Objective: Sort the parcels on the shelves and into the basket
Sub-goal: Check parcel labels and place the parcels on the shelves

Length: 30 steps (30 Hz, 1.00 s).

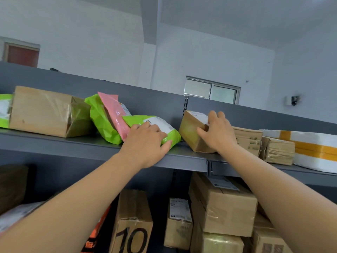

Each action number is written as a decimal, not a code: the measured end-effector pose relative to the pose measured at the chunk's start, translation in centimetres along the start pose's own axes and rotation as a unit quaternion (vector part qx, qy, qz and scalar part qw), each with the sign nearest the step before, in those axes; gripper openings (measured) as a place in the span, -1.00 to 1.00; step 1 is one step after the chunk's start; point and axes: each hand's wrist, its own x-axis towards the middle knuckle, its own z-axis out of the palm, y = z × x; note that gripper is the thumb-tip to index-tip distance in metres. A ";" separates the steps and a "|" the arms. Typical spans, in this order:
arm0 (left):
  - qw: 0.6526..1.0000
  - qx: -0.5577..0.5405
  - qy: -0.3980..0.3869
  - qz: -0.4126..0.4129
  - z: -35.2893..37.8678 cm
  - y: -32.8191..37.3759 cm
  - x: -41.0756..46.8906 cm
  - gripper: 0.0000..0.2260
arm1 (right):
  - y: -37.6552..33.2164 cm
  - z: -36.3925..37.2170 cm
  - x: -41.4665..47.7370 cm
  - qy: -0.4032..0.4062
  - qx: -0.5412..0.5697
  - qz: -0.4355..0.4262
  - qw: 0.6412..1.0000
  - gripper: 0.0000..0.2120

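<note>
From the head camera I look up at a grey upper shelf (102,143) with both arms raised to it. My left hand (145,141) lies palm down on a green mailer bag (156,125), fingers spread flat over its label end and thumb hooked at its front edge; it presses the bag, it does not pinch it. That bag leans against a pink mailer (113,110) and a second green bag (99,117), which stand tilted against each other just beside a large brown box (42,110).

My right hand (218,132) is cupped over the near corner of a small brown box (191,130), fingers across the top by its white label, thumb on the side face, so it grips the box. This box sits tilted, one edge up against the shelf's back panel, touching a flat cardboard parcel (248,139) on its right. Further right lie a small taped box (279,150) and a white parcel with yellow tape (313,148).

On the lower shelf (310,180) I see more cartons, 1 marked 10 (133,229). No basket is in view.

I judge the step to be seating these 2 parcels in their row. To do it well, I would hold the green bag down so the leaning mailers do not slide off the front, and lower the tilted box flat before letting go, keeping its label readable.
</note>
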 end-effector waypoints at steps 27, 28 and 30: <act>0.961 -0.274 0.026 -0.042 -2.6 3.5 1.8 -0.61 | -0.9 -3.5 -4.2 0.075 0.316 0.027 0.946 -0.08; 0.949 -0.313 0.025 -0.040 -2.9 4.2 1.8 -0.62 | -1.0 -3.6 -4.9 0.084 0.332 0.023 0.939 -0.05; 0.934 -0.354 0.025 -0.032 -3.5 5.5 1.7 -0.61 | -1.0 -3.6 -5.9 0.101 0.362 0.019 0.926 -0.04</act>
